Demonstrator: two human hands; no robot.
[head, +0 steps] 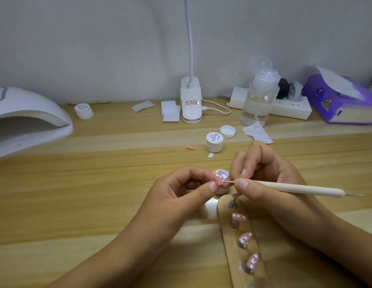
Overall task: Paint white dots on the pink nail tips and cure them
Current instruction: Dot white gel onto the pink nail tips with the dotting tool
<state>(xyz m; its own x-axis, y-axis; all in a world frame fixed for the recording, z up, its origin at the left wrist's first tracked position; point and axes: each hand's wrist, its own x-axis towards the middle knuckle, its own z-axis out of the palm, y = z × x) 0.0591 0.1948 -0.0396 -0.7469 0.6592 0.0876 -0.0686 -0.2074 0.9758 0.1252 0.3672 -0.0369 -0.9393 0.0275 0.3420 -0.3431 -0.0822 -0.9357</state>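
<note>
My left hand (181,190) pinches a pink nail tip (219,178) between thumb and forefinger. My right hand (264,175) grips a cream dotting tool (295,188); its metal point touches the tip, where a white dot shows. Just behind the tip sits an open pot of white gel (222,189), partly hidden by my fingers. A wooden holder strip (239,256) runs toward me at lower right. It carries three pink tips with white dots (245,239) on metal stands, plus a stand near its far end hidden under my right hand. The white curing lamp (25,119) stands at far left.
A shut gel pot (214,141), a loose lid (227,131), a stray pink tip (191,146) and paper wipes lie mid-table. At the back: another pot (84,111), a clip lamp base (191,100), a pump bottle (260,94), a power strip (285,107), a purple tissue pack (343,100).
</note>
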